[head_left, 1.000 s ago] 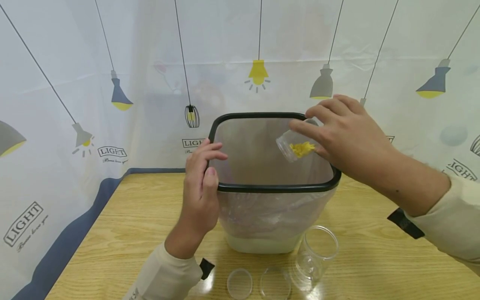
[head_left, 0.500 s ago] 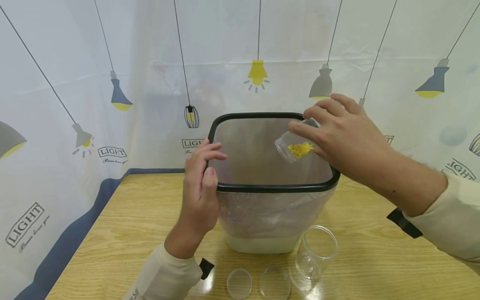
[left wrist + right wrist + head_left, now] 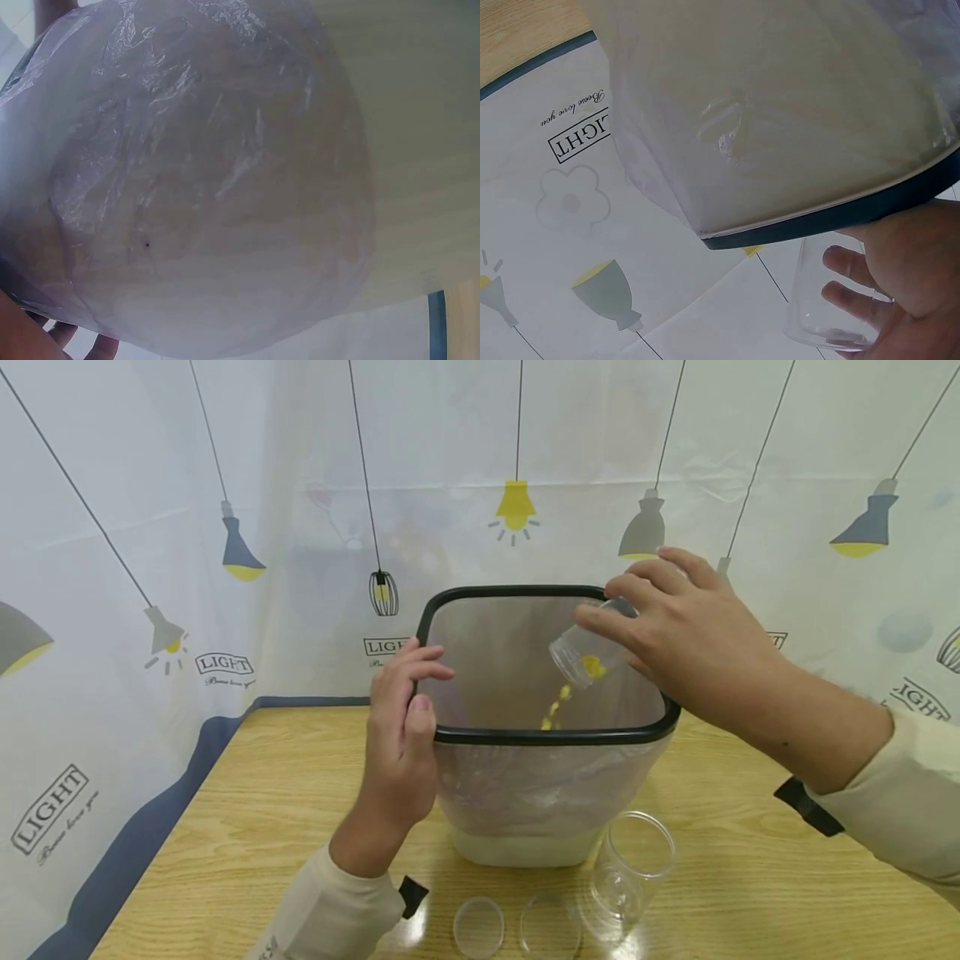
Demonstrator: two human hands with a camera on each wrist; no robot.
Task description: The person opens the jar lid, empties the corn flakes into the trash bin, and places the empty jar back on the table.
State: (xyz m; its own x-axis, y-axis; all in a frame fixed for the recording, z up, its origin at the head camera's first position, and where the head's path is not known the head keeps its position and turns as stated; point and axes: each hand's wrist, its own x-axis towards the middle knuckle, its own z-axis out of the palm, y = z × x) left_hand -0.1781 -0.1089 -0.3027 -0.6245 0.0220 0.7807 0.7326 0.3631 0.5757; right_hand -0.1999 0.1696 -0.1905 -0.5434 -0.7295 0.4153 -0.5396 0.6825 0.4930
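My right hand (image 3: 693, 639) grips a clear plastic jar (image 3: 566, 652) over the bin, its mouth tipped down to the left. Small yellow pieces (image 3: 592, 667) lie in the jar, and several are falling from its mouth into the bin. The trash bin (image 3: 525, 839) is pale, with a black rim (image 3: 555, 737) and a thin plastic liner (image 3: 540, 785). At the bin's left side, my left hand (image 3: 397, 743) holds the rim, fingers bent over it. In the right wrist view the jar (image 3: 806, 277) shows clear between the fingers. The bin's bottom is hidden.
A clear empty jar (image 3: 637, 860) stands right of the bin's base. Two clear round lids (image 3: 480, 928) lie at the wooden table's (image 3: 292, 793) near edge. Behind hangs a white curtain (image 3: 450, 443) printed with lamps.
Yellow pieces have started dropping out of the jar, and fewer are left inside. The jar's mouth has tilted slightly further down. My left hand and the bin have stayed put.
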